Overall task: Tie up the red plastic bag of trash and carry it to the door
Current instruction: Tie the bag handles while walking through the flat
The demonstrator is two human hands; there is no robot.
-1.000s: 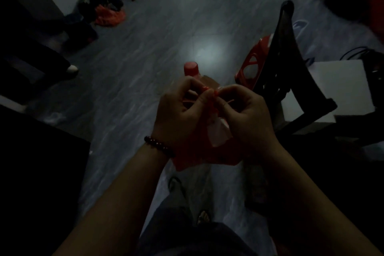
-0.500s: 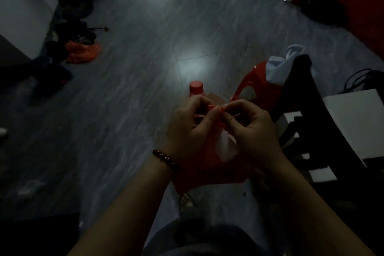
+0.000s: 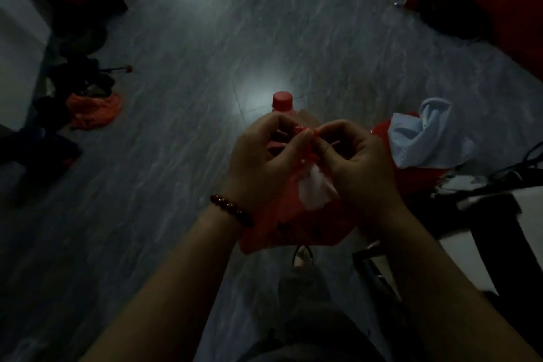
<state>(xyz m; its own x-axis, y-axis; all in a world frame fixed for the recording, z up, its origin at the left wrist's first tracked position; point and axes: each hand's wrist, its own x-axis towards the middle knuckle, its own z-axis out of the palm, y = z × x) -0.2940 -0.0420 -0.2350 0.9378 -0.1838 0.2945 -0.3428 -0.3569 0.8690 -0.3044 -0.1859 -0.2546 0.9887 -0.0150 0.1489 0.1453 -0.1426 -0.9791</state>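
The red plastic bag of trash [image 3: 293, 223] hangs in front of me, held up by both hands over the grey floor. White paper [image 3: 316, 191] shows through its upper part. My left hand [image 3: 264, 161], with a bead bracelet on the wrist, pinches the bag's twisted red top from the left. From the right, my right hand [image 3: 358, 164] pinches the same top, fingertips almost meeting the left hand's. A red-capped bottle [image 3: 282, 101] pokes up just behind my hands; whether it is in the bag is unclear.
A red plastic stool [image 3: 423, 173] with a pale blue cloth [image 3: 426, 135] stands to the right. Dark clutter and an orange bag [image 3: 94, 110] line the left wall. Red furniture [image 3: 511, 0], a yellow box and a clear bottle sit far right. A white table edge [image 3: 529, 229] is near right.
The view has tilted up and shifted, showing more of the floor ahead. Both hands stay pinched on the bag's top, working it with small finger movements.
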